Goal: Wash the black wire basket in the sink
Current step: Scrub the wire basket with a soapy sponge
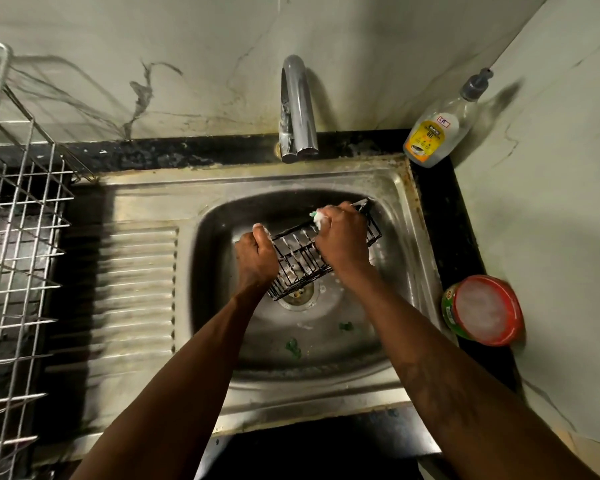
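The black wire basket [302,261] is tilted over the drain inside the steel sink [219,237]. My left hand [255,256] grips the basket's left end, fingers curled round its rim. My right hand [342,239] is over the basket's far side and holds a soapy green-and-white scrubber [319,217] pressed against the wires. Foam clings to both hands and to the basket. The basket's right end is partly hidden behind my right hand.
The chrome tap [297,109] stands behind the sink, no water visible. A dish gel bottle [437,129] sits at the back right corner, a red tub of soap [484,310] on the right counter. A metal dish rack [18,237] fills the left. Green scraps [293,348] lie in the sink.
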Action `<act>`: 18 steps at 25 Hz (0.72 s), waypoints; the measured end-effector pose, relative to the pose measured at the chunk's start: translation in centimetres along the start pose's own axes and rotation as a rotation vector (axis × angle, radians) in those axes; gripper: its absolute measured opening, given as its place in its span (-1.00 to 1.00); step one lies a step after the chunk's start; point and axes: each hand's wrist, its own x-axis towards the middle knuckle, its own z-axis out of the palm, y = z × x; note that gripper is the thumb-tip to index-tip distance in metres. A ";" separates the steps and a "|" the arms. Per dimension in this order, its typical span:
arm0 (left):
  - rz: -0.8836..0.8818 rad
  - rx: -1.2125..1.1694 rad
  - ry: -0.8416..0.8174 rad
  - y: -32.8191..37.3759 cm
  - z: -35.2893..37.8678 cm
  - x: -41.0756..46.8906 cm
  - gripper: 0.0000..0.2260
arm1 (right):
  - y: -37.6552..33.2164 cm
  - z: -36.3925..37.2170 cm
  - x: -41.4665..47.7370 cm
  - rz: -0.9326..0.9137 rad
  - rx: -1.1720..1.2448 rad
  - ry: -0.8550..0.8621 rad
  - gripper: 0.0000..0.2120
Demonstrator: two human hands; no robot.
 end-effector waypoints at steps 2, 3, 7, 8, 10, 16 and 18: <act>-0.041 -0.009 0.016 1.4 -0.4 -0.4 -0.61 | -1.4 0.2 -1.2 -0.130 0.038 -0.020 -0.75; -0.057 -0.001 0.015 1.8 -0.5 -0.6 -0.61 | -2.3 0.5 -2.2 -0.254 0.069 -0.037 -0.77; -0.092 0.019 0.005 1.2 -0.6 -0.4 -0.58 | -1.5 0.7 -4.1 -0.513 0.108 -0.067 -0.78; -0.101 0.016 0.005 1.1 -0.5 -0.3 -0.58 | -0.8 0.3 -4.8 -0.499 0.118 -0.062 -0.76; -0.093 0.017 0.023 1.3 -0.6 -0.4 -0.59 | 0.0 -0.2 -6.7 -0.420 0.185 -0.035 -0.74; -0.096 0.009 0.001 1.6 -1.0 0.2 -0.60 | -2.0 0.9 -3.5 -0.412 0.166 -0.096 -0.80; -0.099 -0.002 -0.021 1.5 -1.0 0.7 -0.62 | -0.9 -0.2 -5.2 -0.440 0.166 -0.125 -0.80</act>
